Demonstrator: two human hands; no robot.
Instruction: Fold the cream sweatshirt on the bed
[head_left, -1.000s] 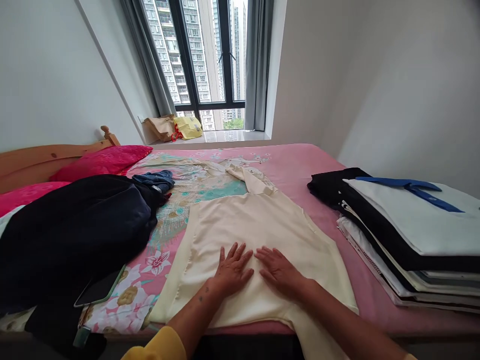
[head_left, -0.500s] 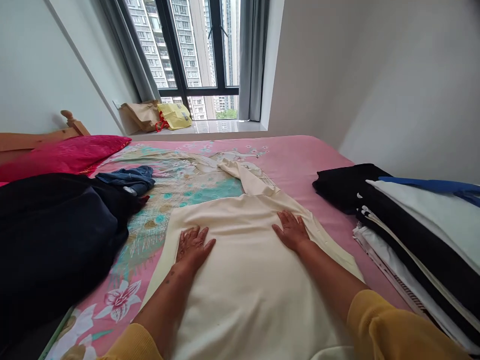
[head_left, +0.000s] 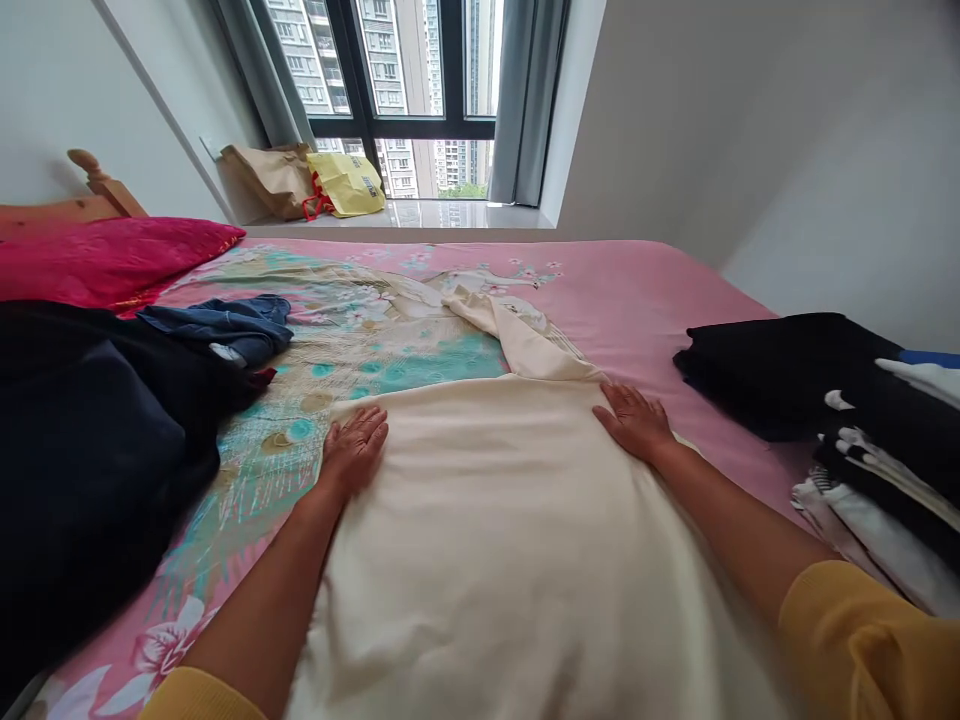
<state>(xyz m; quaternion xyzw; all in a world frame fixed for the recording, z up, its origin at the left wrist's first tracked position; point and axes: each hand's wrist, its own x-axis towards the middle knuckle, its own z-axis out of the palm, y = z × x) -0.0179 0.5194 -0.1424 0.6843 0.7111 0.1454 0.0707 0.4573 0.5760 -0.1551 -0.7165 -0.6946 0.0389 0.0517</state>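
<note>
While spread flat across the near middle of the bed, cream garment lying smooth, far edge running left to right between two hands. Left hand pressed palm down on far left corner of that garment, fingers together and extended, grip wide and holding nothing, fingertips just at the cloth's edge where floral bedsheet begins. Right hand likewise flat on far right corner, palm down, grip wide, holding nothing, fingers pointing far and left. Yellow sleeves showing at near edge on both forearms. Just beyond the far edge, a loose cream fold of the same garment, rumpled, trailing toward far side of bed. On the left, dark navy pile of clothing, well apart from left hand, with blue denim piece at its far end. Further left and far, red pillow against wooden headboard. On the right, stack of folded clothes, black on top at its far end, white and striped layers nearer. Far off on windowsill, brown paper bag touching yellow bag, below window with grey curtains.
</note>
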